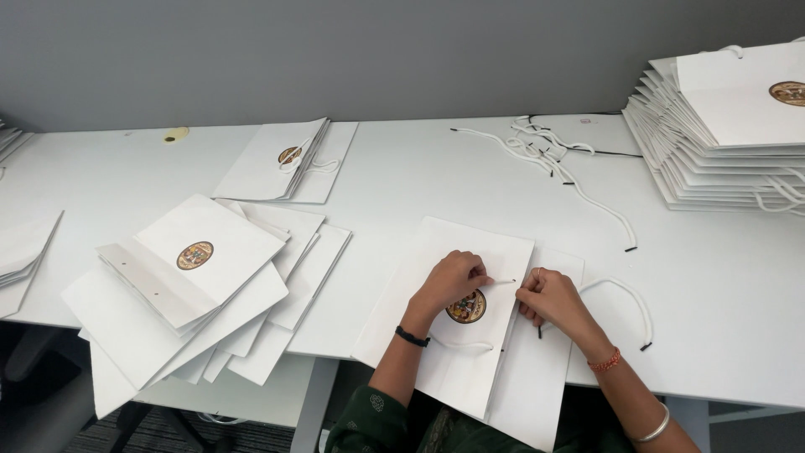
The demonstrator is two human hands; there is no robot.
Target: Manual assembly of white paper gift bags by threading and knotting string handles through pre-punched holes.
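A flat white paper bag with a round emblem lies in front of me, overhanging the table's front edge. My left hand rests on the bag and pinches the tip of a white cord just above the emblem. My right hand sits close beside it on the bag's right part, fingers closed on a white cord that loops off to the right and ends in a black tip. Another cord loop lies on the bag below my left wrist.
A loose heap of flat bags lies at the left, hanging over the edge. A small pile of bags with cords sits further back. A tall stack of bags stands at the far right. Loose cords lie at the back.
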